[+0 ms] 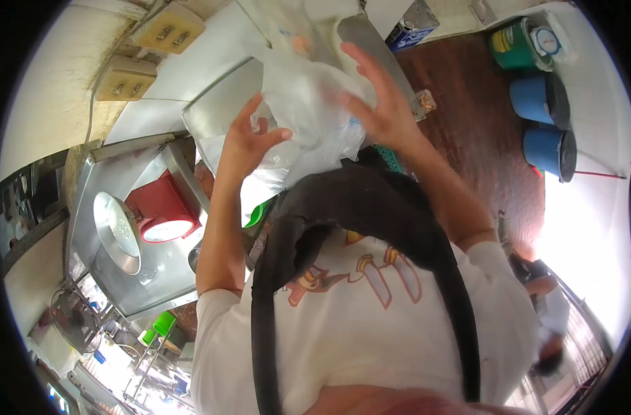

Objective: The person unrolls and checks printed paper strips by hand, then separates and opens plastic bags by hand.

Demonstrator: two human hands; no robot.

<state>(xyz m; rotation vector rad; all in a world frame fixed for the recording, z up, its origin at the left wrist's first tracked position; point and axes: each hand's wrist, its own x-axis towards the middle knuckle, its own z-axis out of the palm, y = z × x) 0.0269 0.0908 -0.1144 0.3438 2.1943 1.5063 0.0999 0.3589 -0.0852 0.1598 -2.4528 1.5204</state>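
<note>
A white translucent plastic bag (308,111) lies in front of my body on a pale work surface; what it holds cannot be made out. On its left side is my left hand (250,138), thumb and fingers apart, the thumb close to the plastic. My right hand (378,104) is over the bag's right side with its fingers spread, and part of it is smeared by motion. Neither hand visibly grips the bag. Behind it, a second clear bag (291,31) shows some orange marks or contents.
On a steel counter (170,277) to the left are a red container (165,204) and a metal basin (117,232). Two blue buckets (537,97) and a green bucket (515,45) stand along the right wall. Another person (554,311) is at the lower right.
</note>
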